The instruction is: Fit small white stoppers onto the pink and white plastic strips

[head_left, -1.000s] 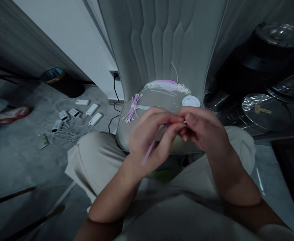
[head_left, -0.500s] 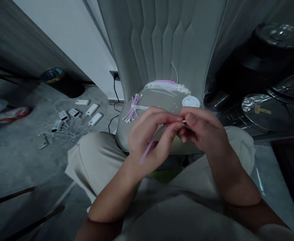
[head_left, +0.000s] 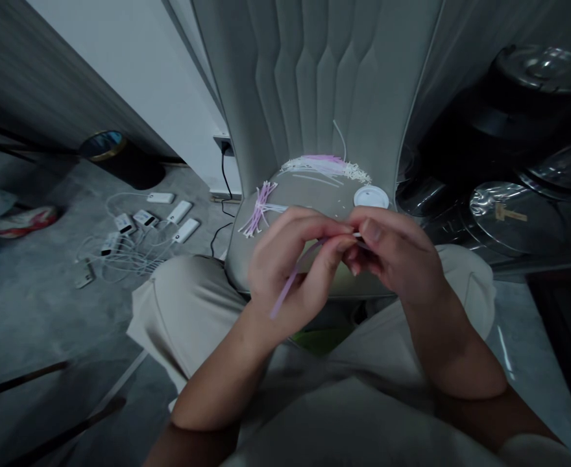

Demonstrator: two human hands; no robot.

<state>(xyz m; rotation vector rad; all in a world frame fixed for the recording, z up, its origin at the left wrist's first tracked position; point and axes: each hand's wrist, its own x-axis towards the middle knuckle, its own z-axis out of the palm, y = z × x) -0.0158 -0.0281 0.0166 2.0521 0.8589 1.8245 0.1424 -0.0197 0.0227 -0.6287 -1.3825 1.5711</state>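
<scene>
Upholstery of a grey channel-tufted chair (head_left: 315,71) fills the upper middle of the view; its round seat (head_left: 315,194) serves as the work surface, facing a seated person's knees. On the seat lie a heap of white and pink strips (head_left: 327,166) at the back, a tied pink-and-white bundle (head_left: 259,211) at the left edge, and a white round lid (head_left: 370,196) at the right. On the floor to the left, several white power banks (head_left: 169,214) sit among tangled cables.

Left hand (head_left: 290,266) and right hand (head_left: 402,259) meet above the seat's front edge, fingertips touching. Both are pinched on one pink strip (head_left: 290,282): the upper end is hidden between the fingertips, the free tail hangs down-left across the left palm.

Handling judgement: the strip looks very light, thin and flexible, probably easy to kink or drop. Grip near the end with fingertip pads, using light pressure only.
</scene>
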